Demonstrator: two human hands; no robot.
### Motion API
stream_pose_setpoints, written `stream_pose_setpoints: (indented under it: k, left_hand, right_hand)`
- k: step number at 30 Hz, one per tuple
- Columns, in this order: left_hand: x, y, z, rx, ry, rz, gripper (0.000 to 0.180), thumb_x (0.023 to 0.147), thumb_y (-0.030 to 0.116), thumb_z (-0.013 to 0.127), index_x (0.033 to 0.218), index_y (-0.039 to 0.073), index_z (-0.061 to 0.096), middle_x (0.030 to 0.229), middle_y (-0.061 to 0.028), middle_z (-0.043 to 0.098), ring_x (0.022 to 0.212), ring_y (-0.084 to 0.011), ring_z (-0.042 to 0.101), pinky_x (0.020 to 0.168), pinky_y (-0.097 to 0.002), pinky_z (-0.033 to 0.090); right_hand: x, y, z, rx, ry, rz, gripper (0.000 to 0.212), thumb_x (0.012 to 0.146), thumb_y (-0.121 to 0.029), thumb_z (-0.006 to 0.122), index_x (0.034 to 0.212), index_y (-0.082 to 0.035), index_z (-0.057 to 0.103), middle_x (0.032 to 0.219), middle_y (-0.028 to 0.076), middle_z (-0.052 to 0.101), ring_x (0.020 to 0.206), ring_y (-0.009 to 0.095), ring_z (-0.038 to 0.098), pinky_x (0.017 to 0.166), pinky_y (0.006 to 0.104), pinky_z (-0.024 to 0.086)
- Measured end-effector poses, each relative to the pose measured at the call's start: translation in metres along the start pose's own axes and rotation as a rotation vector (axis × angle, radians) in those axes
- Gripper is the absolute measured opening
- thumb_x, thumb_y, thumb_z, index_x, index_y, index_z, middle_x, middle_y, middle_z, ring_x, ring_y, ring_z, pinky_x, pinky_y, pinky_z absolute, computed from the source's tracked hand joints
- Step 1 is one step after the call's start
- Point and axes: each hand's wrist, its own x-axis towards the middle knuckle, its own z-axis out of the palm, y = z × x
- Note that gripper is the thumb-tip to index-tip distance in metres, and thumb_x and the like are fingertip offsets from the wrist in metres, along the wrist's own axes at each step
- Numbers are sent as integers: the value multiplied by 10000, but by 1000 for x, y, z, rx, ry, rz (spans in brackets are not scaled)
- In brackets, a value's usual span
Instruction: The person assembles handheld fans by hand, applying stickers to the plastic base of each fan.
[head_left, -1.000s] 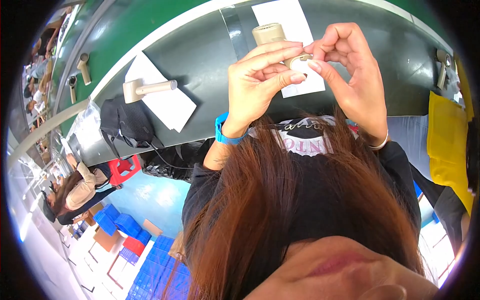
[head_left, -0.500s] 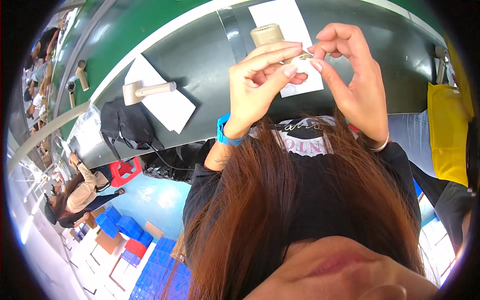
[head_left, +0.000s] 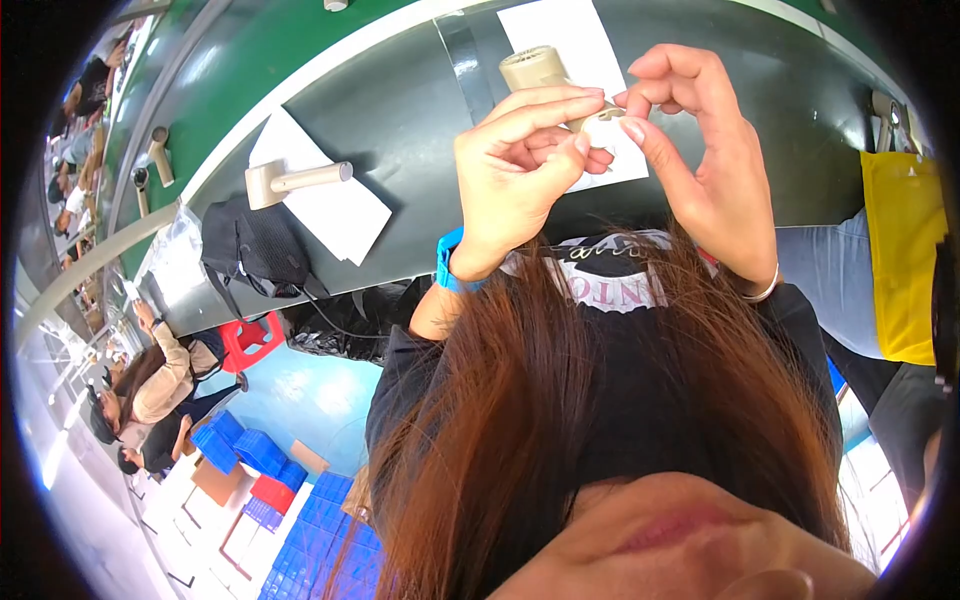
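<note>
A beige handheld fan [head_left: 533, 68] with a round grilled head is on a white paper sheet [head_left: 575, 30] in front of me. Its handle runs toward my fingers and is partly hidden behind them. My left hand [head_left: 525, 165] is closed around the handle's end, its index finger stretched along it. At that same end my right hand [head_left: 705, 150] pinches with thumb and index finger, its other fingers curled up. Whatever lies between those fingertips is too small to make out. Another beige handheld fan [head_left: 310, 178] rests on a second white sheet [head_left: 345, 220] to the left.
A black bag [head_left: 255, 250] and a clear plastic bag [head_left: 175, 250] sit along the dark table's left side. Beyond the table's pale edge runs a green surface [head_left: 235, 75] with more fans [head_left: 160, 155]. At right is a neighbour's yellow garment [head_left: 905, 260]; blue crates [head_left: 325, 530] stand lower left.
My left hand has shifted very slightly left; the right stays at the handle's end. A beige object has come into view at the top edge. The neighbour's yellow garment has moved a little.
</note>
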Motion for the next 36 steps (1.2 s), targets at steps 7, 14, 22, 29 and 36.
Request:
stream_pose_setpoints:
  k: [7,14,22,29,36]
  left_hand:
    - [1,-3,3,-16,1,-6,246,796,-99,579,1037,-69,614,1094,-152,574,768,-204,667,679,-266,570]
    - [2,-5,3,-16,-11,-6,233,794,-96,579,1020,-65,623,1094,-148,571,771,-204,667,684,-266,574]
    - [3,-4,5,0,-27,2,237,793,-97,576,1024,-66,620,1099,-153,567,774,-208,666,684,-271,576]
    - [3,-4,-8,-16,17,32,250,817,-93,548,1061,-73,598,1101,-162,577,753,-214,665,665,-281,570]
    - [0,2,-16,-78,91,-6,188,834,-51,578,1020,-64,605,1016,-154,634,678,-186,657,599,-266,558]
  right_hand:
    - [-3,-1,0,-144,54,-45,410,762,43,615,1122,-29,432,780,55,580,782,158,570,835,301,416]
    - [-3,-1,0,-198,83,-53,434,752,35,627,1129,-29,422,767,55,589,770,170,577,832,305,416]
    - [-2,0,-4,-294,89,-43,429,744,-12,655,1116,-37,444,843,69,598,837,207,589,829,314,418]
    - [19,31,-19,-449,49,-162,424,753,-65,660,1146,-61,500,1064,84,591,1030,256,548,902,341,374]
    - [18,53,30,-222,-235,-294,457,711,18,599,1156,-68,535,1170,69,571,1094,252,521,935,367,336]
